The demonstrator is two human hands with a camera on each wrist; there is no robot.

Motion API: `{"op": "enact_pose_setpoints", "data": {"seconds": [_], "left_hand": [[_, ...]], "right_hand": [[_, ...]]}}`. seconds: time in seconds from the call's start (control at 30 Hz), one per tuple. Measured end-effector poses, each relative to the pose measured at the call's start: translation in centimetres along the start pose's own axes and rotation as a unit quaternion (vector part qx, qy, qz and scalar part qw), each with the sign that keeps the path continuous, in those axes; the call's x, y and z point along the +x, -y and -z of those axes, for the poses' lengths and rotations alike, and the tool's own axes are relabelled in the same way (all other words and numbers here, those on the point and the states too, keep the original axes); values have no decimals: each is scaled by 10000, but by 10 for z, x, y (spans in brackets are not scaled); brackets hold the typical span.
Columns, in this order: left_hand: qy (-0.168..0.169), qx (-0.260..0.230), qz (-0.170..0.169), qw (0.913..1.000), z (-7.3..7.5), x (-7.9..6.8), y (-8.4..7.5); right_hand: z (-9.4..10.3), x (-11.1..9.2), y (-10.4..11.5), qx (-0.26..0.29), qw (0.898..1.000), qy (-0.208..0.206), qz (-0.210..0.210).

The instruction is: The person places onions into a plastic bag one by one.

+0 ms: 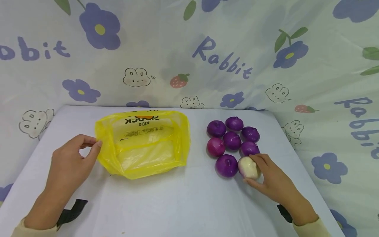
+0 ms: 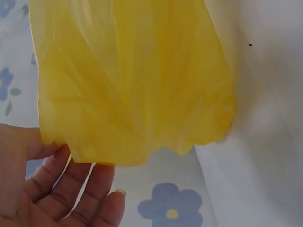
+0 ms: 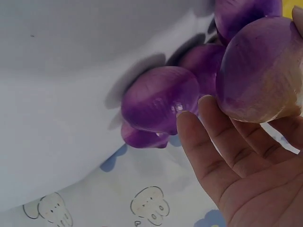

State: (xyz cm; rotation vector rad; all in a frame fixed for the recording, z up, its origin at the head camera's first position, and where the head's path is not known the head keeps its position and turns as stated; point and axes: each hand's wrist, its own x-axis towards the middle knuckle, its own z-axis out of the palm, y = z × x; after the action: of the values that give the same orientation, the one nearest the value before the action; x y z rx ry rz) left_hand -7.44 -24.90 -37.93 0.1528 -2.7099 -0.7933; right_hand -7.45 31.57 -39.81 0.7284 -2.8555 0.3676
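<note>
Near: my cream sleeves (image 1: 311,227), a black strap (image 1: 72,211) at each wrist. Right hand (image 1: 273,179): thumb and fingers gripping a white-and-purple onion (image 1: 247,167), right of centre on the white tabletop (image 1: 165,210), well in from its right edge. Left hand (image 1: 69,161): thumb and fingers pinching the left edge of a yellow plastic bag (image 1: 139,171). Bag lies left of centre, spread wide, its back part near the tabletop's far edge; dark lettering reads reversed. Seven purple onions (image 1: 232,140) cluster mostly beyond the held one, toward the far right corner; one is redder. Past the far edge: a cloth backdrop (image 1: 165,42) printed with blue flowers, rabbits, strawberries.
</note>
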Motion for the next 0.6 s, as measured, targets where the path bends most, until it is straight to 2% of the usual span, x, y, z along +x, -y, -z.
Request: {"op": "enact_pose_setpoints", "data": {"seconds": [0.3, 0.6], "left_hand": [[-42, -47, -348, 9994, 2, 2, 0], [-94, -52, -415, 9991, 4, -1, 1]], "right_hand": [[9, 15, 8, 44, 9996, -117, 238], [21, 43, 27, 124, 9985, -111, 525]]}}
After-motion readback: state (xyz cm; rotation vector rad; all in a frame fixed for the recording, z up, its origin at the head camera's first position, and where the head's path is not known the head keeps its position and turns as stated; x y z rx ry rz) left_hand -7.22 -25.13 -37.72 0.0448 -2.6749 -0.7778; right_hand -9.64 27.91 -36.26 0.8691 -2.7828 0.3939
